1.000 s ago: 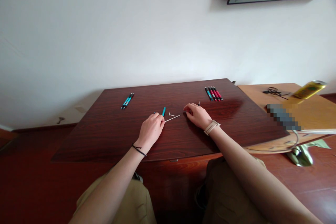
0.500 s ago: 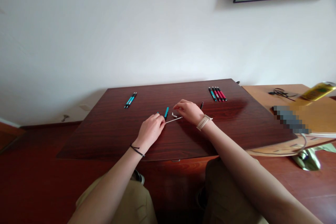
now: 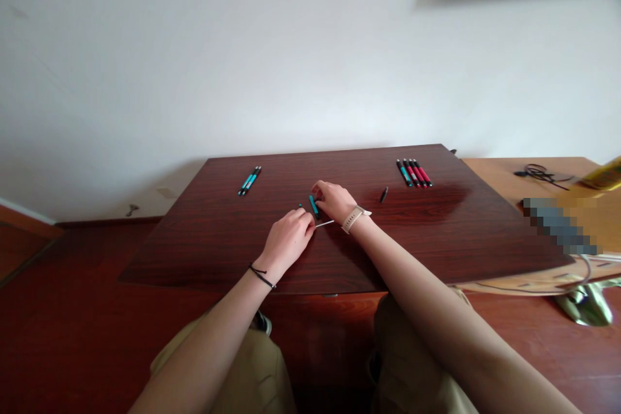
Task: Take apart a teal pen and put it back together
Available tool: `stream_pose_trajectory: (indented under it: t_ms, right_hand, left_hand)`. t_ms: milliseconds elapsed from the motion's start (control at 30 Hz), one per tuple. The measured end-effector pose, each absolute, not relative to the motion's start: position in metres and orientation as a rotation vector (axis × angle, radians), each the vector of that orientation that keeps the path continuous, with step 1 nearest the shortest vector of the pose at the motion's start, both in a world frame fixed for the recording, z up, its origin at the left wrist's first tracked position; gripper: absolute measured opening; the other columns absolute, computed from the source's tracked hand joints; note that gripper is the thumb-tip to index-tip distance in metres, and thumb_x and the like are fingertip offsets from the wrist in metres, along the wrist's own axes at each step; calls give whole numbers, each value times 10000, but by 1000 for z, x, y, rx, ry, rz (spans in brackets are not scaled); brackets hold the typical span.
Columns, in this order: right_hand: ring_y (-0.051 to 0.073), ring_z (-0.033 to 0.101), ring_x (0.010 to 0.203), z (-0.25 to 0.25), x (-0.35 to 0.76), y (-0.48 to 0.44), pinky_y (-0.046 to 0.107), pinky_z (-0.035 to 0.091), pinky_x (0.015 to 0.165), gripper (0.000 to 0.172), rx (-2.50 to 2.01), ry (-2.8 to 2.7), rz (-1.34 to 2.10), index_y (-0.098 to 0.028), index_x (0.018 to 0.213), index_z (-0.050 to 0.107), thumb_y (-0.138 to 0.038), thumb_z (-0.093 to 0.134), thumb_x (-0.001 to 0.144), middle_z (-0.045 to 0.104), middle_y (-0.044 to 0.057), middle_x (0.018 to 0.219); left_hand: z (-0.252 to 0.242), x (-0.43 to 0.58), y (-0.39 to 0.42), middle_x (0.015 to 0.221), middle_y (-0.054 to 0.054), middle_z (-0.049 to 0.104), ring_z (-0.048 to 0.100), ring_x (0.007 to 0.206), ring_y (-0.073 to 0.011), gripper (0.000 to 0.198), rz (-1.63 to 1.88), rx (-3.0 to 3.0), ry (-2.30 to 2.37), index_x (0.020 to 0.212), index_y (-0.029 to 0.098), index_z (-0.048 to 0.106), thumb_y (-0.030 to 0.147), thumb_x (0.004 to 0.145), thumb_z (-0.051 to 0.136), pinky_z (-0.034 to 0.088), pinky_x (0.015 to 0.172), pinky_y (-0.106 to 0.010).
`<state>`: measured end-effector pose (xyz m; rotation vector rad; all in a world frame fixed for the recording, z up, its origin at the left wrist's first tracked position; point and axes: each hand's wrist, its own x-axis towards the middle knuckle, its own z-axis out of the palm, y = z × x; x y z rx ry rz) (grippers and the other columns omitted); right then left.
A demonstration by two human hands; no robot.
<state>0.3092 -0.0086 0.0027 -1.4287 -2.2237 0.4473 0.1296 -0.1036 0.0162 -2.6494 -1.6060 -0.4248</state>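
Your left hand (image 3: 290, 234) pinched the thin white rod (image 3: 325, 224), fingers closed. Just below frame centre, the slim teal plastic-looking barrel (image 3: 314, 206) slanted steeply, lower end rightward — immediately left of your nearer, half-curled right hand (image 3: 336, 199), its hold unclear.

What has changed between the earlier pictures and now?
The right hand has moved left to the teal barrel, whose far end now points left, not right; any grip is unclear. The left hand still holds the thin white rod. The two pens and four-pen row stayed.
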Motion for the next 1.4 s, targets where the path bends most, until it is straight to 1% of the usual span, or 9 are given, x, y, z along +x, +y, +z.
stream_pose_trajectory:
  t_ms: [167, 267, 367, 500, 633, 733, 833, 1100, 1400]
  right_hand:
    - [217, 715, 971, 3, 322, -6, 294, 498, 832, 160, -1482, -2210, 417, -228, 1093, 711, -186, 712, 938, 788, 54, 1069]
    - [227, 723, 981, 4, 342, -3, 305, 507, 854, 80, -1569, -2198, 386, -236, 1003, 756, -204, 707, 947, 798, 54, 1045]
    - [234, 733, 991, 6, 364, -5, 310, 517, 866, 119, -1633, -2179, 372, -241, 996, 785, -193, 685, 951, 808, 57, 1046]
    - [228, 743, 944, 6, 391, -18, 299, 518, 826, 187, -1616, -2202, 361, -224, 1060, 770, -140, 666, 929, 812, 64, 1021]
    - [187, 745, 859, 1, 417, -33, 274, 522, 801, 235, -1495, -2216, 475, -233, 1070, 732, -91, 657, 898, 806, 22, 955]
    - [163, 742, 839, -5, 427, -39, 258, 535, 787, 240, -1316, -2214, 600, -231, 1092, 702, -95, 659, 898, 796, 8, 949]
    - [156, 742, 838, -9, 429, -42, 253, 543, 781, 224, -1222, -2193, 633, -225, 1106, 687, -112, 653, 916, 785, 7, 934]
    - [156, 748, 847, -8, 416, -48, 251, 541, 792, 272, -1234, -2156, 597, -230, 1173, 654, -105, 667, 932, 787, 7, 956]
    - [164, 754, 836, -9, 411, -48, 258, 548, 784, 256, -1208, -2137, 629, -231, 1142, 659, -95, 679, 926, 790, 8, 947]
  left_hand:
    - [15, 131, -103, 1012, -57, 709, 674, 985, -229, 110, -448, -2654, -1596, 926, 216, 684, 188, 1024, 643, 552, 839, -321]
    - [16, 131, -102, 998, -50, 708, 673, 972, -225, 117, -454, -2658, -1594, 913, 217, 677, 190, 1023, 646, 546, 836, -319]
    - [16, 130, -102, 984, -50, 704, 671, 958, -221, 123, -464, -2664, -1591, 910, 217, 680, 192, 1025, 644, 543, 828, -313]
    - [15, 130, -101, 976, -53, 699, 669, 946, -220, 130, -456, -2653, -1607, 923, 217, 688, 195, 1034, 624, 535, 808, -307]
    - [15, 130, -99, 977, -54, 696, 665, 947, -222, 143, -460, -2653, -1604, 920, 216, 684, 198, 1042, 612, 533, 814, -313]
    - [14, 130, -97, 981, -50, 696, 661, 945, -220, 153, -467, -2662, -1582, 912, 218, 679, 189, 1043, 604, 529, 819, -315]
    - [13, 132, -94, 990, -47, 699, 660, 950, -218, 151, -485, -2663, -1566, 914, 219, 676, 183, 1042, 604, 523, 817, -314]
    - [11, 137, -89, 998, -52, 711, 665, 953, -218, 143, -496, -2652, -1547, 927, 209, 687, 192, 1046, 610, 520, 808, -314]
    - [11, 138, -89, 1012, -47, 714, 671, 966, -220, 127, -495, -2651, -1561, 940, 215, 699, 216, 1046, 630, 518, 803, -313]
